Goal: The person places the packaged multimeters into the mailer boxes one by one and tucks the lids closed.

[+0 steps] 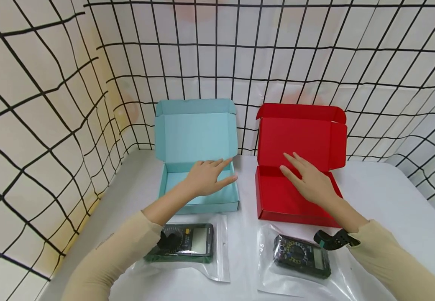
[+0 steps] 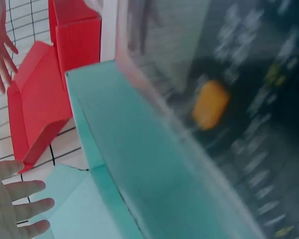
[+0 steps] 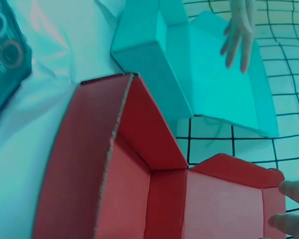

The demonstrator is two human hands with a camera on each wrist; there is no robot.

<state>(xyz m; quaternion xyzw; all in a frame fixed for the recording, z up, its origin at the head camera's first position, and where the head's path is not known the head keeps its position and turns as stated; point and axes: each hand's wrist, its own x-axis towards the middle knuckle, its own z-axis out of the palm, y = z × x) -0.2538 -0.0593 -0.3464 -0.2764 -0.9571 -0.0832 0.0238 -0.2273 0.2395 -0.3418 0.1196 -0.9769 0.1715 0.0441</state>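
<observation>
Two cardboard boxes stand side by side with lids raised: a light blue box on the left and a red box on the right. My left hand hovers over the blue box with its fingers spread, holding nothing. Over the red box is my right hand, fingers extended and nothing in its grasp. A multimeter in a clear plastic bag lies in front of the blue box, partly behind my left sleeve. Another bagged multimeter lies before the red box.
The boxes and bags rest on a white table. A black wire grid over white sheeting encloses the back and sides. My right wrist wears a black band.
</observation>
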